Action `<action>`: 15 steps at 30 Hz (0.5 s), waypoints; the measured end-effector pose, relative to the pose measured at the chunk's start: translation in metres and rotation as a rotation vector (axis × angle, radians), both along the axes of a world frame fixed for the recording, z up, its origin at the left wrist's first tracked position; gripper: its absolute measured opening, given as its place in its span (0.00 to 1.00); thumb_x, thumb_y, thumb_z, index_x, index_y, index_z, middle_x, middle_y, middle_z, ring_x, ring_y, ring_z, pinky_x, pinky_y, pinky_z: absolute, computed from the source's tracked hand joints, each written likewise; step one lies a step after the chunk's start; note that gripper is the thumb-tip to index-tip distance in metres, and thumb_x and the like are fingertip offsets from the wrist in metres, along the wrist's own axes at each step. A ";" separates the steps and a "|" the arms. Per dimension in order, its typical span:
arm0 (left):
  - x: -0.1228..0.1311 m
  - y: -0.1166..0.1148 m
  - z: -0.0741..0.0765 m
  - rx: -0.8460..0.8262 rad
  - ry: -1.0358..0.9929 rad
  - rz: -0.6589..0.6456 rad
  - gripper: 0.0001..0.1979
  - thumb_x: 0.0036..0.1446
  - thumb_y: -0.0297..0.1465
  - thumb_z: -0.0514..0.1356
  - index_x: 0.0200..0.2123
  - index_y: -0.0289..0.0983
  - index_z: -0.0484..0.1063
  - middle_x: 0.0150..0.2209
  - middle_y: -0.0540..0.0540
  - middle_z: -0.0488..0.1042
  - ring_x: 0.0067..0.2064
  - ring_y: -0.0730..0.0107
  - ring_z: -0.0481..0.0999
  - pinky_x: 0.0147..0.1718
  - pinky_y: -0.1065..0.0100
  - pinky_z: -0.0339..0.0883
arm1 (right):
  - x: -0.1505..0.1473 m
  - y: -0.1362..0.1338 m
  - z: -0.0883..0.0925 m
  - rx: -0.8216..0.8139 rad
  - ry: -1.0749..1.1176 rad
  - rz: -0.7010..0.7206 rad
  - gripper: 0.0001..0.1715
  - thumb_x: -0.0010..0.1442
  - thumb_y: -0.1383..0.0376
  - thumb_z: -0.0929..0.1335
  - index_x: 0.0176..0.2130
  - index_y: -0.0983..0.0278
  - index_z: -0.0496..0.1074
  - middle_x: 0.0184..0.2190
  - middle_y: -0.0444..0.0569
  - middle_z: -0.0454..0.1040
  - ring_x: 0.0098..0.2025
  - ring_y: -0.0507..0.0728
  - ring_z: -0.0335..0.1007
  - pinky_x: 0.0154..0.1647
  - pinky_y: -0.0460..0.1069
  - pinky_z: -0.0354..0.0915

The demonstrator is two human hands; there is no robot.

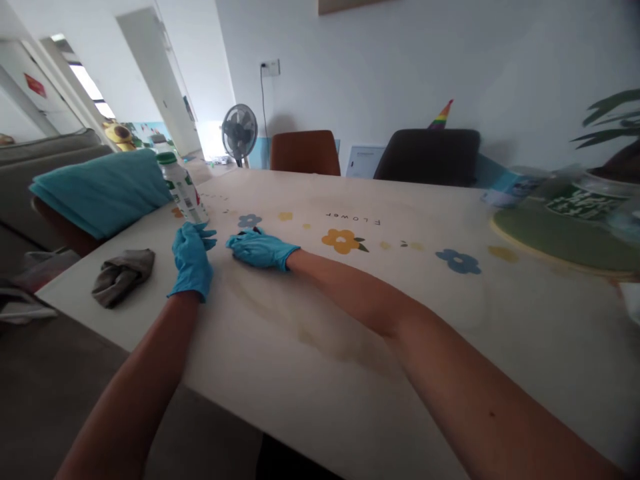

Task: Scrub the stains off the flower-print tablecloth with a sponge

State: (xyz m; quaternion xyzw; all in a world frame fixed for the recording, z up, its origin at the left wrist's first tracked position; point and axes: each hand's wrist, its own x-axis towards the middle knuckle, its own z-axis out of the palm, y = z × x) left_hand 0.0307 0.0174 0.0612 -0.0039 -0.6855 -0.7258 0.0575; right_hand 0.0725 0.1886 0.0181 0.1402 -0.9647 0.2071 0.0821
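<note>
Both hands wear blue gloves. My left hand [193,260] is at the table's left part with fingers stretched and apart, holding nothing. Just behind it stands a white bottle [183,190] with a green cap; I cannot tell whether the fingertips touch it. A crumpled grey-brown cloth [124,273] lies left of that hand. My right hand [263,250] rests low on the flower-patterned tabletop [320,303], fingers curled over something of which only a small dark bit shows. Brownish smears [330,340] run across the surface in front of it.
A green round mat [555,237] with a potted plant [595,193] occupies the right end. Two chairs, one brown [305,150] and one dark [430,155], line the far side. A teal cloth [103,187] covers a chair at left. Behind stands a fan [240,131].
</note>
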 end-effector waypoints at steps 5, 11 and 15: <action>-0.013 -0.005 -0.010 0.001 -0.005 -0.014 0.18 0.81 0.34 0.47 0.43 0.37 0.73 0.39 0.40 0.83 0.33 0.69 0.77 0.43 0.62 0.76 | 0.059 -0.027 0.006 0.029 -0.087 0.216 0.27 0.85 0.61 0.67 0.76 0.50 0.81 0.84 0.41 0.72 0.87 0.64 0.65 0.95 0.68 0.46; -0.015 -0.005 -0.020 -0.048 0.030 -0.082 0.18 0.81 0.36 0.46 0.43 0.38 0.72 0.40 0.42 0.82 0.35 0.67 0.79 0.42 0.64 0.79 | 0.185 0.002 0.015 -0.024 -0.075 0.419 0.30 0.89 0.56 0.65 0.79 0.63 0.78 0.84 0.54 0.73 0.89 0.67 0.61 0.96 0.66 0.39; 0.005 0.002 -0.007 -0.093 0.046 -0.209 0.17 0.81 0.33 0.48 0.41 0.37 0.72 0.37 0.44 0.81 0.36 0.67 0.79 0.45 0.63 0.79 | 0.278 0.037 0.018 -0.091 -0.127 0.339 0.33 0.89 0.52 0.64 0.82 0.59 0.76 0.83 0.51 0.74 0.92 0.64 0.55 0.96 0.62 0.34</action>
